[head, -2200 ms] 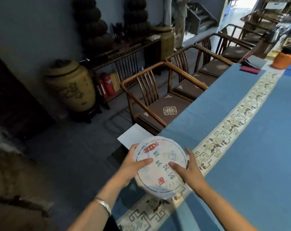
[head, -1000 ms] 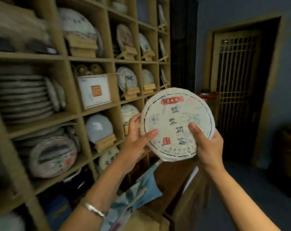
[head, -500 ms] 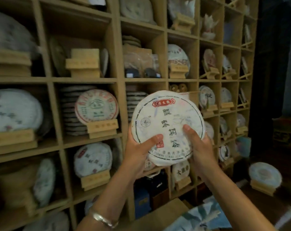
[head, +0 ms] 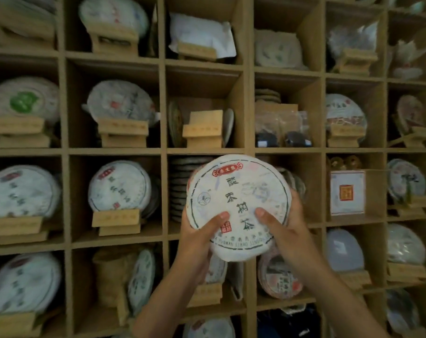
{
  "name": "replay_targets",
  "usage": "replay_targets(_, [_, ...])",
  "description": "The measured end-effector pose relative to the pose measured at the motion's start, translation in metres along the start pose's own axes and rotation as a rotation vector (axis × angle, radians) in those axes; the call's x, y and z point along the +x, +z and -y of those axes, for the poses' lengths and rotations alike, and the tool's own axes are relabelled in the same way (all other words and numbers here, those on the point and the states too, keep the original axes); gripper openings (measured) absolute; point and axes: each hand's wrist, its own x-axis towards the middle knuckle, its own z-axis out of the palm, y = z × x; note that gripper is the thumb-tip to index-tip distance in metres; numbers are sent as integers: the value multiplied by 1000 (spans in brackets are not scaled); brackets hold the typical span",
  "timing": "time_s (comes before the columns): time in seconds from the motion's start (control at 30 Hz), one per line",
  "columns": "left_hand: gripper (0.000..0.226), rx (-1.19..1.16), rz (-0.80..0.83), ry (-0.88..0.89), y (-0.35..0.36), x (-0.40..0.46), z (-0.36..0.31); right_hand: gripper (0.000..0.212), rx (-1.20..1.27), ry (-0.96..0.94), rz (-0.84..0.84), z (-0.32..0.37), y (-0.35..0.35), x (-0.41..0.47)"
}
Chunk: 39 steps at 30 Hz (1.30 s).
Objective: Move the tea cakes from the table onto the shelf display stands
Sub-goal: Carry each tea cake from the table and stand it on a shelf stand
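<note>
Head view looks straight at a wooden shelf (head: 248,152) of square compartments, most of them holding paper-wrapped discs propped on small wooden display stands. A round tea cake (head: 238,206) in white wrapper, printed with a red label at the top, a column of dark characters down the middle and a dashed ring near its rim, is held upright in front of the shelf, its face toward the camera.

Both hands grasp it from below. Left hand (head: 197,237) cups the lower left edge, thumb laid across the printed face and fingers curled behind. Right hand (head: 285,228) holds the lower right edge the same way, thumb on the front, fingers wrapped round the rim and back. The two thumbs angle toward each other near the bottom of the disc, apart.

The cake covers the upright between two middle-row compartments; the left one holds a flat stack of cakes (head: 180,189), partly hidden. Whether the cake touches anything behind it cannot be told, though it seems to float clear of the shelf. Directly above, an empty stand (head: 203,129) sits with discs leaning at either side. To the right stands a white box with a red seal (head: 347,192).
</note>
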Motion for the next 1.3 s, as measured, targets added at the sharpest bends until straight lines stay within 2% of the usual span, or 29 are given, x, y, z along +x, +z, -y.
replay_targets(0.17, [67,105,135,51,20,54,-32,76,113,-128,-93,21,4,60])
replay_targets(0.4, [49,547,211,11,44,141,-93,91,204,-220,-172,40,4,140])
replay_targets(0.47, [45,571,151,36,44,166,-110,90,235,-243,-177,44,5,161])
replay_targets(0.6, [44,550,-139,81,30,220,-130,84,255,-307,-188,50,7,195])
replay_targets(0.67, [44,697,-220,122,17,246,-130,83,262,-331,-211,48,9,209])
replay_targets(0.73, [57,896,-252,156,6,269,-125,83,271,-354,-232,45,10,222])
replay_targets(0.8, [72,995,-244,156,-1,285,-118,82,262,-371,-245,42,10,233])
replay_targets(0.9, [85,1027,-203,118,-5,306,-105,83,245,-374,-256,37,8,246])
replay_targets(1.0, [88,1009,-214,47,-8,325,-95,82,229,-383,-262,31,3,253])
replay_targets(1.2, [73,808,-209,-109,-19,346,-93,78,210,-411,-238,21,-5,259])
replay_targets(1.3, [71,836,-148,-121,-27,351,-94,75,206,-417,-236,19,-8,259])
